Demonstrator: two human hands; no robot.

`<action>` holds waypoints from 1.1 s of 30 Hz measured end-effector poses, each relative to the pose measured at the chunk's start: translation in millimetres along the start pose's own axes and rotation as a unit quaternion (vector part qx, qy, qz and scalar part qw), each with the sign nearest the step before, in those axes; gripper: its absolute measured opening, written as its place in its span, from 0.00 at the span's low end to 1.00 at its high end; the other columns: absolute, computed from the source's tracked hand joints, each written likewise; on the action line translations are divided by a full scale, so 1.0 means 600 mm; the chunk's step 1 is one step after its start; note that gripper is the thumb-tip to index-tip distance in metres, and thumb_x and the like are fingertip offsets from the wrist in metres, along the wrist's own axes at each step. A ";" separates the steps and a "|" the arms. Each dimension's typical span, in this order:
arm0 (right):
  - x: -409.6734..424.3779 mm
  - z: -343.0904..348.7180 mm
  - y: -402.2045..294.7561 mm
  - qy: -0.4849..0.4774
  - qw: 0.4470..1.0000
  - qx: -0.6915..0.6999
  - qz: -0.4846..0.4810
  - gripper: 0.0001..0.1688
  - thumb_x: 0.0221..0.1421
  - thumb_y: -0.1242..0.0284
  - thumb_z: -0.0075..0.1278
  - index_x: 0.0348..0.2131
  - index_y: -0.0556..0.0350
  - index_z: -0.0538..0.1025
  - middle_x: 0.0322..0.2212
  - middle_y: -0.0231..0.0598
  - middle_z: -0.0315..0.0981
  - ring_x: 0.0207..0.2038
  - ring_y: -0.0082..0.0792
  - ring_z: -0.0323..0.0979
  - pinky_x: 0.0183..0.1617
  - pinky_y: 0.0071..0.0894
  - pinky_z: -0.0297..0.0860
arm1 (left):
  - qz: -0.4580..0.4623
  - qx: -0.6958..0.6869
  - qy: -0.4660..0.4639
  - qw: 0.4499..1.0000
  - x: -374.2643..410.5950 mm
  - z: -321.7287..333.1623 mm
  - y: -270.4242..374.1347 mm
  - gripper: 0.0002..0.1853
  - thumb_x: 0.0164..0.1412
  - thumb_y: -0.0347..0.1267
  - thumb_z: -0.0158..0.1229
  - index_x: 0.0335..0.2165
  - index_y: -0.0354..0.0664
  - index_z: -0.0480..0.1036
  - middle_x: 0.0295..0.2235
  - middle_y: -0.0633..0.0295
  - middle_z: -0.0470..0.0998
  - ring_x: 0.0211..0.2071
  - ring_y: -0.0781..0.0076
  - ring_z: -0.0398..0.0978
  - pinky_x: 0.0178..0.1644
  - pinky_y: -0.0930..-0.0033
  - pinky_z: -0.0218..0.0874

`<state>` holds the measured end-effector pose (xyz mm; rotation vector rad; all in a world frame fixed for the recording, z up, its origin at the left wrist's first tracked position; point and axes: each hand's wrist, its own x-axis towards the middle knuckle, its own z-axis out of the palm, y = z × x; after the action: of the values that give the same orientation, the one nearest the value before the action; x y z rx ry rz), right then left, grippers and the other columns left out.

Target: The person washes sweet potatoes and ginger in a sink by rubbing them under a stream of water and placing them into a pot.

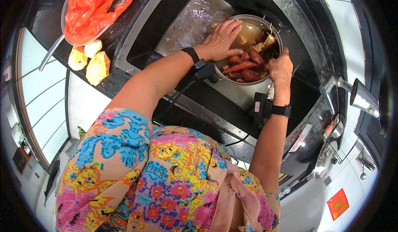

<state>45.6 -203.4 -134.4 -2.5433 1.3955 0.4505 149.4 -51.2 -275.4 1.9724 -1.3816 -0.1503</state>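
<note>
A metal pot (248, 84) stands in the sink before me, with cloudy water (250, 30) inside. Several red-skinned sweet potatoes (241, 66) lie in its near part, and a pale knobbly root (263, 44) rests towards the far right. My left hand (222, 40) spreads over the pot's left rim, thumb apart and reaching above the sweet potatoes. Its palm hides part of the rim. On the right side, my right hand (281, 65) is closed around the pot's edge, with most of its fingertips hidden.
Shallow water and small scraps cover the sink floor (189, 23). On the left counter, a handled vessel (63, 23) holds a red plastic bag (90, 11), beside three peeled yellow pieces (98, 67). A knife (300, 137) lies on the right counter. A black cable (174, 99) hangs near my left wrist.
</note>
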 end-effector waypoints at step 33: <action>0.019 0.046 0.096 0.030 0.995 0.097 -0.024 0.23 0.41 0.78 0.45 0.41 0.59 0.67 0.33 0.59 0.72 0.40 0.55 0.70 0.45 0.43 0.66 | 0.046 -0.084 0.095 0.991 0.049 -0.038 0.029 0.19 0.41 0.20 0.50 0.35 0.46 0.73 0.35 0.59 0.72 0.40 0.61 0.68 0.47 0.59 0.58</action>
<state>-2.1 -234.0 -166.2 -2.4452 1.3246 0.2194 158.9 -68.5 -239.3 1.7342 -1.2888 -0.0340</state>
